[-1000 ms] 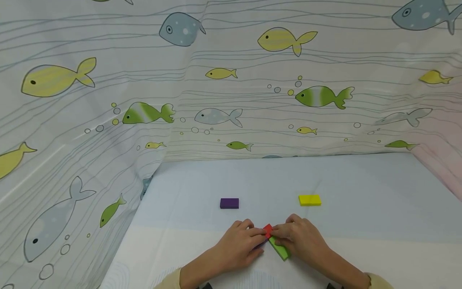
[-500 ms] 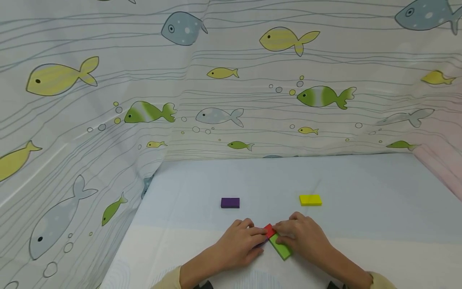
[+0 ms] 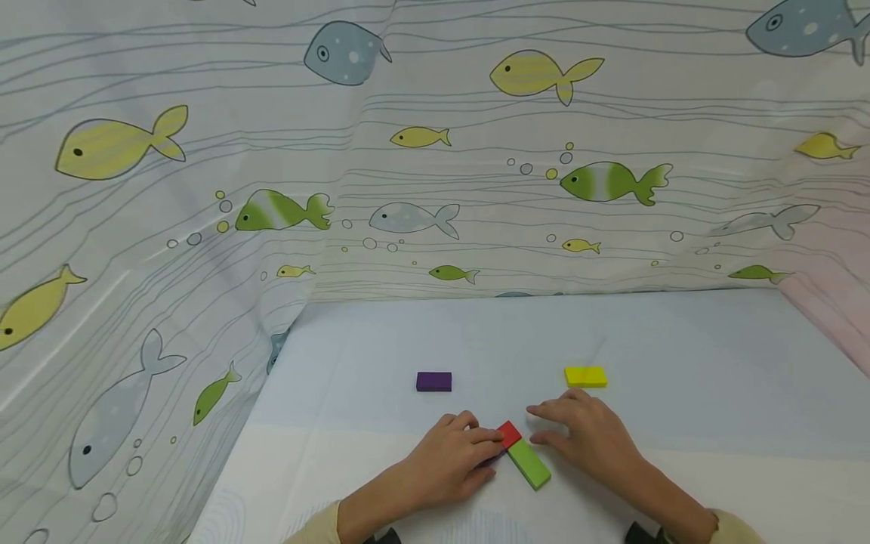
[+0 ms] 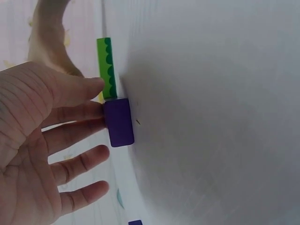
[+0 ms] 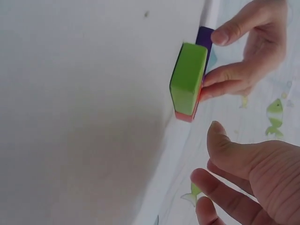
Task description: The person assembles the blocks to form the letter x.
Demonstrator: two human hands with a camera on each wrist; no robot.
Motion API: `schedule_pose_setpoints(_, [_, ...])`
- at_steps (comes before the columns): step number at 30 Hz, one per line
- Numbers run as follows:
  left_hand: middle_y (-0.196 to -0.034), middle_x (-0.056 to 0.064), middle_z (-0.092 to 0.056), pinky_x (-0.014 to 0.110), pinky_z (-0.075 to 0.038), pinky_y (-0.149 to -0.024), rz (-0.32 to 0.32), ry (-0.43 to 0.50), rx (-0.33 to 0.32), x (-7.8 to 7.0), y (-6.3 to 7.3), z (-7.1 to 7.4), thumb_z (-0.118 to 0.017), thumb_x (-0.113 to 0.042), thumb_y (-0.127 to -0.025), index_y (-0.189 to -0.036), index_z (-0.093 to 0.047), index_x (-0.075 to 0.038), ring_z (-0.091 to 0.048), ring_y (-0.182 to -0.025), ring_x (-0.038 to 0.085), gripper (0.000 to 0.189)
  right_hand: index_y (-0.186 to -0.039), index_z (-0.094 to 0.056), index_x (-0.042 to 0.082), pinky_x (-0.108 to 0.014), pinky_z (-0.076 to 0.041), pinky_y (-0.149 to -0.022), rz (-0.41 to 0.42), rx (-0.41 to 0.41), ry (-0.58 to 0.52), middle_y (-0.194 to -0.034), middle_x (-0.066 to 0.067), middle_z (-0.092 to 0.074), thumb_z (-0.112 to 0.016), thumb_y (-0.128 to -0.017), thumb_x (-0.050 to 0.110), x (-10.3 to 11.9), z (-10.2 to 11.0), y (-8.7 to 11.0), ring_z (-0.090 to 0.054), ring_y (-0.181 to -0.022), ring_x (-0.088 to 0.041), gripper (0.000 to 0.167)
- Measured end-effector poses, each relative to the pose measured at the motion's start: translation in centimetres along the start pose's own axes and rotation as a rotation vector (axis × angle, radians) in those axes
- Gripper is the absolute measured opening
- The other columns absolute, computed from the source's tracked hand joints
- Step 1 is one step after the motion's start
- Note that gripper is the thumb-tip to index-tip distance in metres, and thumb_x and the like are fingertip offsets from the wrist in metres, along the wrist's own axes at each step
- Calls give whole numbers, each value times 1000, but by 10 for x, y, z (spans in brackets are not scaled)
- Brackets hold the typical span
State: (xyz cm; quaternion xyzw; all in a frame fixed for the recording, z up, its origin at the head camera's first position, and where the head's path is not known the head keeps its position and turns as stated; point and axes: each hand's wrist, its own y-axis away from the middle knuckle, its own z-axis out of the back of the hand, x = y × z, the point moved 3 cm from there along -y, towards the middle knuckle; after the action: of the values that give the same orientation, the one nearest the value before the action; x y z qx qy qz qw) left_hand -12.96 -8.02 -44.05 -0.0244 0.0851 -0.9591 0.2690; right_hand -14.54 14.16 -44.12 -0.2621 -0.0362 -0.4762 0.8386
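Grip of the right hand hovers, spread, beside the green block.

Pale table: purple block, yellow block; green block against red block; second purple block beside.

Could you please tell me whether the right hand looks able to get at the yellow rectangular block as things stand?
Most likely yes: the right hand holds nothing, and the yellow rectangular block lies just beyond it in the head view, with nothing visible between them.
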Motion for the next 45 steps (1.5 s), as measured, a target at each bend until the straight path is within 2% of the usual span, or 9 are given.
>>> schedule_pose_setpoints(11, [-123,-11,-65,28,-43,-84,16,35,29,-1,-1,2,-70,-29,-91,-117,-71,-22,-51,-102,11,26,-109,-78,21,-29,-51,-65,-48,-35,-4,-99,8,-73,-92,-64,34,-19,11,-5,-57,-92,-12,48])
schedule_pose_setpoints(19, [-123,-12,-65,28,-43,-84,24,44,32,0,-2,3,-70,-28,-91,-117,-71,-22,-50,-101,10,26,-107,-79,20,-30,-52,-68,-4,-65,-30,-101,10,-73,-91,-66,33,-35,13,-9,-55,-93,-10,45])
schedule_pose_setpoints(25, [-123,-11,-65,27,-42,-84,13,40,19,0,-1,3,-71,-28,-91,-116,-71,-22,-50,-101,10,25,-105,-79,19,-31,-53,-67,6,-84,-47,-102,7,-73,-92,-64,31,-45,15,-10,-56,-94,-11,44])
schedule_pose_setpoints(45, [-122,-11,-65,28,-43,-82,-1,14,3,1,-1,-2,-69,-28,-92,-116,-72,-22,-50,-98,11,25,-109,-77,18,-44,-49,-80,-187,38,-91,-109,1,-72,-89,-71,29,-72,22,-16,-55,-102,-21,41])
